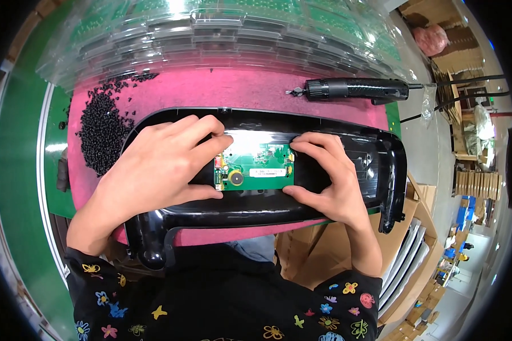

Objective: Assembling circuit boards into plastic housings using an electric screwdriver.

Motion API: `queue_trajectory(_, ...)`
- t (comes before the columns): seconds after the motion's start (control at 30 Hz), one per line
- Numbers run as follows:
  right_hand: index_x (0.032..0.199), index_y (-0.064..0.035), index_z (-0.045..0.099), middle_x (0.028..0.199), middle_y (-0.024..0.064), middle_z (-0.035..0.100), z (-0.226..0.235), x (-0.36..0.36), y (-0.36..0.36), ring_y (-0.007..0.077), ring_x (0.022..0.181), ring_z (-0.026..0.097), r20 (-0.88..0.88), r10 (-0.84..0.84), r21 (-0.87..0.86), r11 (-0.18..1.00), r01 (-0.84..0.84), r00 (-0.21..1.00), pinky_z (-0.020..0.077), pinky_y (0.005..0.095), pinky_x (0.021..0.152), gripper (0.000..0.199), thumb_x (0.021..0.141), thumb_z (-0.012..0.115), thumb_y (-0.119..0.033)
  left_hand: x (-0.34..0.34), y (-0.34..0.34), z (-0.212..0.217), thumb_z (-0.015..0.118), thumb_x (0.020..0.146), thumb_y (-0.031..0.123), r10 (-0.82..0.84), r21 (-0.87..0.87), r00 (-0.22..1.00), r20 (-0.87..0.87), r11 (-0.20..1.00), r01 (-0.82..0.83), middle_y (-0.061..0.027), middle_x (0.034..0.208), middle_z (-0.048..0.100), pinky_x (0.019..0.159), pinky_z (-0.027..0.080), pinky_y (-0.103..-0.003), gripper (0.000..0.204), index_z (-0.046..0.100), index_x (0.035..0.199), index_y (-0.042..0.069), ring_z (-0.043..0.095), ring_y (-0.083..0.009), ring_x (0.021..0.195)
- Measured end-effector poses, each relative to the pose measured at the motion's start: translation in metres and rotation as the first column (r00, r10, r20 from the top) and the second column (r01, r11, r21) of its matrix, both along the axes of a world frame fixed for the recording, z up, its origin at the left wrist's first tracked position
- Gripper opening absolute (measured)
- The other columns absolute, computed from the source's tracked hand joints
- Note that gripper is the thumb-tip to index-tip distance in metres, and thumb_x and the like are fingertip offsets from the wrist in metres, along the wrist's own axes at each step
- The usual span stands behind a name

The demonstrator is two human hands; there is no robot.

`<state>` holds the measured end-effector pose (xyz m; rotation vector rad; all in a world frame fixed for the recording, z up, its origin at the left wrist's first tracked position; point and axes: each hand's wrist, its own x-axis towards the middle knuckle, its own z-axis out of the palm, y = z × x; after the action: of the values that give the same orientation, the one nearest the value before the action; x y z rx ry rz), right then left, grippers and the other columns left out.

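A green circuit board point(273, 181) with a white label and a round dark buzzer lies within a long black plastic housing point(256, 219). My left hand point(173, 156) grips the board's left edge, thumb at the lower corner and fingers at the upper one. At the opposite edge, my right hand point(333, 176) pinches the board in the same way, fingertips on its right corners. The housing rests on a pink mat, its two curved ends pointing toward me. Whether the board touches the housing floor, I cannot tell.
Beyond the housing lies a black electric screwdriver point(355, 89), its cord running off right. A heap of small black screws point(102, 133) covers the mat's left side. Stacked clear plastic trays point(227, 40) with green boards line the back. A cardboard box point(404, 256) stands below right.
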<state>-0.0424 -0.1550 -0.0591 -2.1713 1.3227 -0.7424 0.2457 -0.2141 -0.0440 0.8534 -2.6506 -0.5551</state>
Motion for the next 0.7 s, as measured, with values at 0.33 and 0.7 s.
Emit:
queue_trajectory(0.33, 0.117, -0.0015, 0.064, 0.120, 0.0130, 0.061, 0.003, 0.000, 0.002, 0.0310, 0.112, 0.057, -0.042, -0.042, 0.015, 0.999, 0.043, 0.998, 0.0462, 0.0396, 0.097, 0.061, 0.060, 0.084, -0.009, 0.001, -0.001, 0.002, 0.087, 0.058, 0.025, -0.022, 0.014, 1.000, 0.021, 1.000, 0.022, -0.0059, 0.111, 0.057, 0.078, 0.052, -0.038, 0.067, 0.062, 0.117, 0.005, 0.062, -0.0254, 0.096)
queue_trajectory(0.7, 0.116, -0.0015, 0.065, 0.119, 0.0137, 0.060, 0.005, 0.006, 0.003, 0.0322, 0.109, 0.056, -0.071, -0.071, 0.032, 0.997, 0.074, 0.995, 0.0464, 0.0404, 0.094, 0.060, 0.061, 0.085, -0.009, 0.007, -0.001, -0.005, 0.083, 0.063, 0.030, -0.047, -0.038, 0.998, 0.051, 0.998, 0.049, -0.0029, 0.113, 0.057, 0.082, 0.052, -0.034, 0.064, 0.061, 0.118, 0.005, 0.060, -0.0212, 0.100)
